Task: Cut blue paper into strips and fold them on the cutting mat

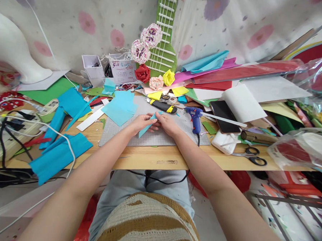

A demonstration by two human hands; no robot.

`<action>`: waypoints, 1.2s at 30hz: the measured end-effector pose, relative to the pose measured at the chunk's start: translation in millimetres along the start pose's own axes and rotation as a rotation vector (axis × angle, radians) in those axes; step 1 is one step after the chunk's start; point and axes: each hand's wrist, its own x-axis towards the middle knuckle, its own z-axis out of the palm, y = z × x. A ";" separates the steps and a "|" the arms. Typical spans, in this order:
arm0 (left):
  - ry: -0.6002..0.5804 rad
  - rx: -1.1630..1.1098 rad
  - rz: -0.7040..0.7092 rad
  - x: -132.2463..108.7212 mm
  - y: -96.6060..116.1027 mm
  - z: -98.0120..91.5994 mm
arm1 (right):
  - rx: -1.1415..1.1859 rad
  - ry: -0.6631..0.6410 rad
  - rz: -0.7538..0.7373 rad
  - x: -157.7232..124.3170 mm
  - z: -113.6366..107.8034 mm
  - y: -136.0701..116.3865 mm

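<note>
Both my hands meet over a grey cutting mat (117,132) at the middle of the wooden table. Between them is a small folded piece of light blue paper (147,128). My left hand (140,122) pinches its left side and my right hand (168,123) pinches its upper right end. The paper lies slanted, its lower tip pointing toward me. A stack of light blue paper squares (120,109) lies just left of my hands on the mat.
A black-and-yellow utility knife (163,107) and a blue glue gun (195,117) lie behind and right of my hands. A phone (224,115), scissors (252,156), paper flowers (146,44) and coloured sheets crowd the right and back. Blue paper strips (58,154) and a power strip (6,130) fill the left.
</note>
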 end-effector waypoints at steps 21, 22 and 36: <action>-0.078 0.016 -0.039 -4.5 3.9 -1.5 | 0.185 0.126 0.057 0.4 -8.4 -3.0; -0.084 0.023 -0.038 -4.4 3.5 -1.2 | 0.191 0.123 0.059 0.2 -8.6 -3.5; -0.122 0.018 -0.069 -6.3 9.4 -4.9 | 0.229 0.060 0.084 -1.8 -6.1 -2.5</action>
